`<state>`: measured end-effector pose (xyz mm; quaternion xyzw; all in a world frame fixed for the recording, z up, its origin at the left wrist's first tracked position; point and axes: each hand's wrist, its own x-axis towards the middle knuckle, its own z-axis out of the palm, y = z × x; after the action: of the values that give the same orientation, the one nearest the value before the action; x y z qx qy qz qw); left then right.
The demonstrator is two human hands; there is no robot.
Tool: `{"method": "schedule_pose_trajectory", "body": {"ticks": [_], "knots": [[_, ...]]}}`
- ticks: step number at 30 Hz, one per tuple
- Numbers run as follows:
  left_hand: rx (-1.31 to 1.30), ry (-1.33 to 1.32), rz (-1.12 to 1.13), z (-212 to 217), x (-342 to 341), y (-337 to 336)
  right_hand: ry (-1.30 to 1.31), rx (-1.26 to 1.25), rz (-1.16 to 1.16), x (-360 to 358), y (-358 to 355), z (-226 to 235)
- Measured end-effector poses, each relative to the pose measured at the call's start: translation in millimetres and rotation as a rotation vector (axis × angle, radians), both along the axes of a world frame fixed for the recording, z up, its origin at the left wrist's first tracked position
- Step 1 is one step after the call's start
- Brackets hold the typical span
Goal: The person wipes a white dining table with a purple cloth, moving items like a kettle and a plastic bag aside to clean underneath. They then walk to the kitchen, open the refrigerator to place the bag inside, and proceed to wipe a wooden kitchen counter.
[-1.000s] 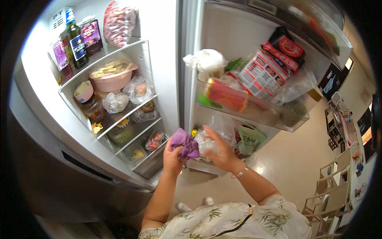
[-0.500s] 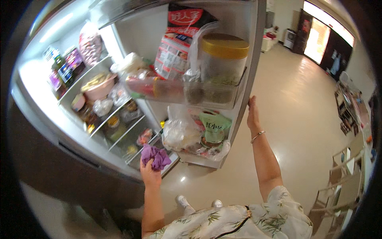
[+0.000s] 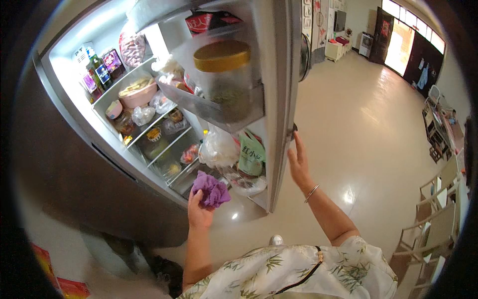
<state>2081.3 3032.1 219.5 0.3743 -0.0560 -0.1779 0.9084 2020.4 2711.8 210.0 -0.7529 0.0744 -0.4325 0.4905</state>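
We see the fridge [image 3: 74, 169] open, its door [image 3: 279, 124] swung out and not shut. Food already sits on the shelves: a bottle [image 3: 101, 71], a pink bowl [image 3: 138, 96] and several clear bags. The door carries a jar [image 3: 224, 92] with a gold lid, a white bag [image 3: 219, 148] and a green pouch [image 3: 252, 155]. Closing the door is not yet done; whether any wiping is done or left, we cannot tell from the surfaces.

The cloth [image 3: 211, 190] is in our left hand [image 3: 200, 213], thumb pressed over its near side, held up in front of the fridge opening, below the pouch. It is purple, soft and bunched, its folds crumpled and edges loose; we cannot tell if it is damp.

Our right hand [image 3: 299, 163] holds nothing that we can see; it is spread, fingers straight, its tips at the door's outer side. Whether they press on it, we cannot tell.
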Motion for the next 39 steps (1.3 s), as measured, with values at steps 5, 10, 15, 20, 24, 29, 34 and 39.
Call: {"method": "schedule_pose_trajectory", "body": {"ticks": [5,10,15,20,24,29,34,39], "knots": [[-0.105,-0.007,-0.124,7.8,-54.1,35.8,0.061,-0.228,0.125,-66.9,115.3,-7.8],[-0.215,-0.010,-0.235,21.1,-116.3,64.9,0.349,0.176,0.601,-107.8,172.7,-13.5],[-0.078,0.092,-0.257,2.0,-136.0,79.9,0.470,0.467,0.771,-127.7,202.4,-15.2],[0.328,-0.141,-0.087,-19.2,-139.2,80.3,0.289,0.875,0.829,-136.2,176.2,-21.0],[0.399,-0.044,0.057,-41.2,-118.9,71.9,0.166,1.079,0.733,-140.4,143.8,26.0],[0.161,-0.042,-0.161,-43.4,-102.7,-5.6,-0.072,1.160,0.754,-168.9,64.4,21.2],[-0.140,0.152,-0.671,-25.4,-127.0,-163.9,-0.410,1.135,0.756,-252.3,-60.7,-9.3],[-0.136,0.301,-1.052,-24.4,-233.8,-352.9,-0.371,0.981,0.307,-375.6,-151.7,-37.9]]}}
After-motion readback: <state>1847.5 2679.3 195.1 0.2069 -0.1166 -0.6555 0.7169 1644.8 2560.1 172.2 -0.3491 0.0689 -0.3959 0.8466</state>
